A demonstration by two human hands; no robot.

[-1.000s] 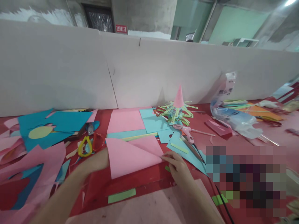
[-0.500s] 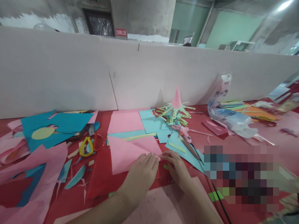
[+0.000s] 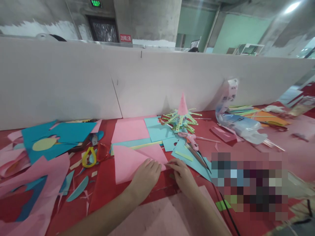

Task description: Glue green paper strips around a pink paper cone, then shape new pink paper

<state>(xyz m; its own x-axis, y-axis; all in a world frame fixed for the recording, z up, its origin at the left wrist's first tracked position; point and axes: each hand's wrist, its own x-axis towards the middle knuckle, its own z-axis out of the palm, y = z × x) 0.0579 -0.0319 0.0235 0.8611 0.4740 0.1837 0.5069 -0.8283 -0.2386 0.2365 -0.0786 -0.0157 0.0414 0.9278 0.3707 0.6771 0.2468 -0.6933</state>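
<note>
A folded sheet of pink paper (image 3: 128, 164) lies on the red tabletop in front of me, one flap laid over at a slant. My left hand (image 3: 147, 177) rests flat on its lower right part, fingers extended and pressing down. At the paper's right corner, my right hand (image 3: 182, 175) pinches the edge between thumb and fingertips. Just beyond are a flat pink sheet (image 3: 131, 131) and a light blue sheet (image 3: 158, 129). A pink glue gun (image 3: 193, 141) lies to the right of the paper.
A pink paper cone (image 3: 182, 105) tops a green-and-blue paper structure (image 3: 180, 121) near the white partition (image 3: 73, 78). Yellow-handled scissors (image 3: 89, 157) and paper scraps lie left. A plastic bag (image 3: 242, 126) sits right. A black cord (image 3: 225, 203) runs down the right side.
My left hand has slid slightly left on the pink paper. My right hand stays at the corner. The whole view has shifted a little.
</note>
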